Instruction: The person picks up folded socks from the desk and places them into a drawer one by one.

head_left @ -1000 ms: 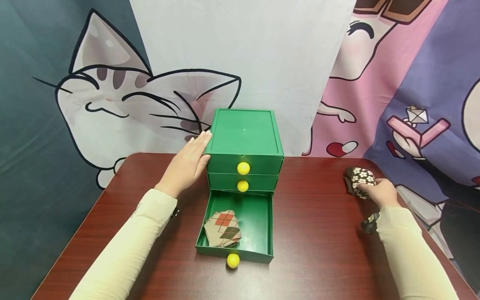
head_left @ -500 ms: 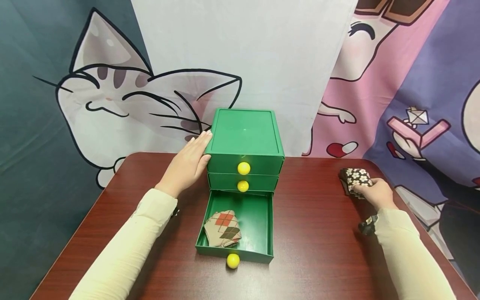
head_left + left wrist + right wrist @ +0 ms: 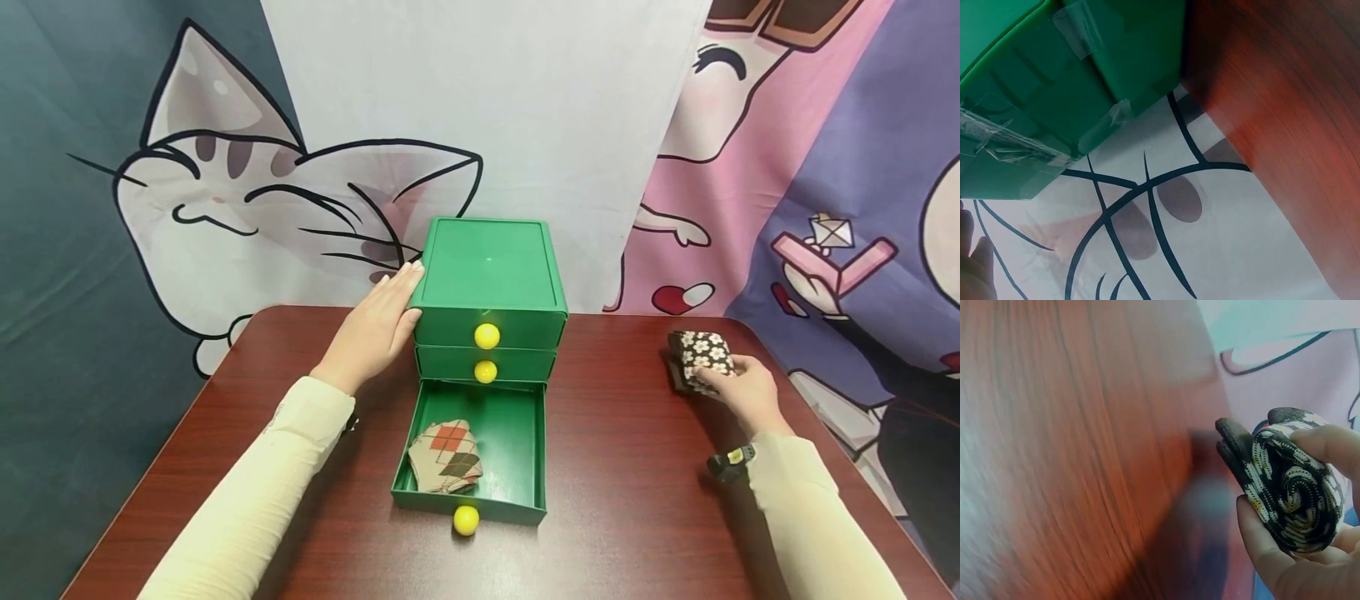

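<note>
A rolled pair of dark socks [image 3: 703, 353] with white flowers is pinched in my right hand [image 3: 750, 392], over the right side of the table. The right wrist view shows the spiral end of the rolled socks [image 3: 1297, 487] between thumb and fingers. My left hand [image 3: 375, 333] rests straight-fingered against the left side of a green drawer unit [image 3: 491, 262]. Its bottom drawer [image 3: 517, 450] is pulled out, and folded argyle socks [image 3: 446, 458] lie in that drawer's left part. In the left wrist view only some fingertips [image 3: 979, 269] show, beside the green unit [image 3: 1141, 56].
Two upper drawers with yellow knobs [image 3: 487, 336] are closed. Another yellow knob [image 3: 466, 521] sticks out from the open drawer's front. A printed cloth [image 3: 570, 150] hangs behind the brown table [image 3: 630, 517].
My right hand has moved left with the rolled flowered socks in its grip. The left hand, drawer unit and argyle socks have stayed in place.
</note>
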